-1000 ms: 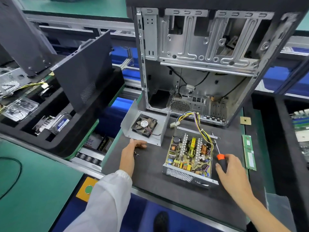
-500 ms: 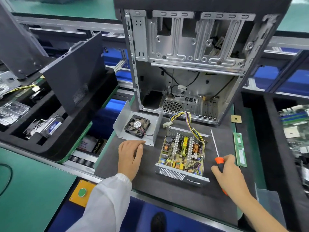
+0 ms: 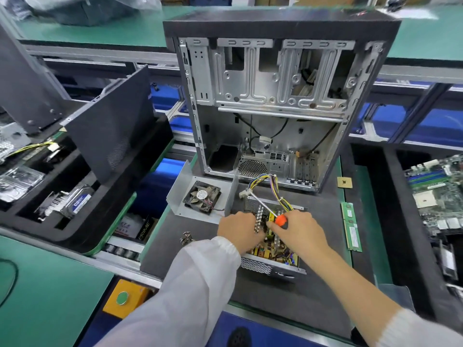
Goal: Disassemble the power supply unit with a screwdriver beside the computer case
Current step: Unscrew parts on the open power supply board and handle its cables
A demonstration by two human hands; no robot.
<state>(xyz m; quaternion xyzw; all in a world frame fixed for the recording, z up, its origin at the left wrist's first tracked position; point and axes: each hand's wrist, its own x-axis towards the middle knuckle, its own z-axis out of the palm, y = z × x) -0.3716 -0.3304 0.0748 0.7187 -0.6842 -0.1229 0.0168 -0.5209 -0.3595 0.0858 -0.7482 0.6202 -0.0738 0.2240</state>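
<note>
Two hands over the open power supply unit (image 3: pixel 271 249), which lies on the dark mat (image 3: pixel 313 291) just in front of the computer case (image 3: pixel 273 101). Right hand (image 3: pixel 297 232) wrapped round the orange handle of the screwdriver (image 3: pixel 274 216), shaft slanting up and left across the circuit board toward the white connector of the cable bundle (image 3: pixel 275 189). Left hand (image 3: pixel 238 229) curled over the unit's left edge, knuckles up; whether it actually clasps the wall, impossible to tell. Both hands and the white sleeve (image 3: pixel 190 284) blocking much of the board from sight.

Just left of the unit, touching or nearly so, the removed metal cover with fan (image 3: pixel 201 196), standing open-side up. Near the sleeve, a small heap of screws (image 3: pixel 186 237) on the mat. Right of the unit, well apart, a green memory stick (image 3: pixel 351 227) lying lengthwise, and beyond it a small square chip (image 3: pixel 344 182) beside the case.

Left, a black foam tray (image 3: pixel 82 236) with a hard drive (image 3: pixel 75 200) in one compartment and a dark side panel (image 3: pixel 110 123) leaning in it. Far right, another black tray holding a motherboard (image 3: pixel 441 191).
</note>
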